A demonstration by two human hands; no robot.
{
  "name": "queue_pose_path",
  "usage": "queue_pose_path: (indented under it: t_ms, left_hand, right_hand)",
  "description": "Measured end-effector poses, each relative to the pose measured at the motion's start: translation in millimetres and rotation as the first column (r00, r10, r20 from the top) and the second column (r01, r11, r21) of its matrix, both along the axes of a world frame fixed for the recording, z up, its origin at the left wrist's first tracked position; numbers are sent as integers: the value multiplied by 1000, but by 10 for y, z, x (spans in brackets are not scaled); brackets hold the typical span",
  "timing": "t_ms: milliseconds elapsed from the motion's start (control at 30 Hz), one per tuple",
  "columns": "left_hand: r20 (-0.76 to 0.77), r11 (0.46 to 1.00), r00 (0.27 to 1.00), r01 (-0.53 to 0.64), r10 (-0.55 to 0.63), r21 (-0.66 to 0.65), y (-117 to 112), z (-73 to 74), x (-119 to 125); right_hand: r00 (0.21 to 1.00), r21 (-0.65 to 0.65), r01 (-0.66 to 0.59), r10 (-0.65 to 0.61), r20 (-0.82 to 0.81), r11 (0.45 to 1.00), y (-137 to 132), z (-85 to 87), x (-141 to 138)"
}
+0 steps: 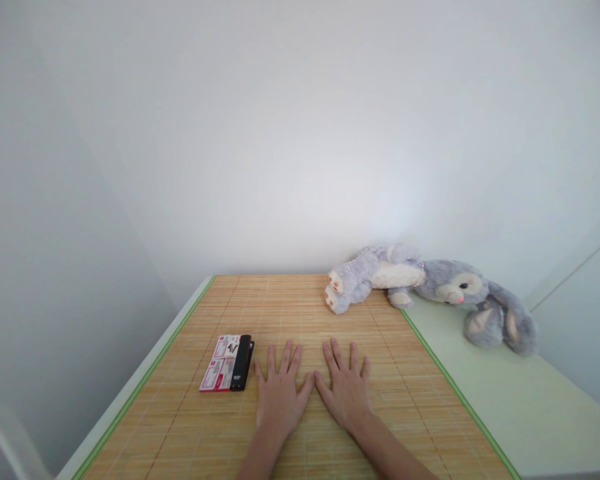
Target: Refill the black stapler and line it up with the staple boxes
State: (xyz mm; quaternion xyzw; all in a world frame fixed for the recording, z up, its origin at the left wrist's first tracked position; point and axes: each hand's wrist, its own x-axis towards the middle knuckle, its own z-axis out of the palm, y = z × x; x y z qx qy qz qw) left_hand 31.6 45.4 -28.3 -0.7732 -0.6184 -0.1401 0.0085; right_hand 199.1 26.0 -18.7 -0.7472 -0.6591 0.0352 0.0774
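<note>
My left hand (pixel 280 397) lies flat on the bamboo mat (pixel 285 307), palm down, with its fingers spread. Beside it, my right hand (pixel 347 393) rests the same way, and the two thumbs come close together. Neither hand holds anything. Just left of my left hand is a black stapler (pixel 242 363), lying lengthwise away from me. It sits against the right side of a red and white printed box or card (pixel 219 364), which has a picture of a stapler on it.
A grey plush rabbit (pixel 397 275) lies on its side at the back right, partly on the mat and partly on the pale table (pixel 510 407). White walls (pixel 300 133) stand behind and to the left. A blurred pale curved thing (pixel 10 437) shows at the lower left.
</note>
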Motion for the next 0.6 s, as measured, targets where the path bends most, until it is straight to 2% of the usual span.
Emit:
queue_pose_path:
  t_ms: [167,367,600]
  left_hand:
    - [-6,1000,1000,-4,4,12,7,-38,-6]
    - [-2,1000,1000,-2,2,27,14,-73,-3]
    - [5,1000,1000,-3,3,14,14,-64,0]
  right_hand:
    - [999,8,-48,48,-6,999,-29,30,67]
    - [999,60,-47,46,17,997,-28,-37,83]
    - [998,60,-50,49,27,997,-28,-43,79]
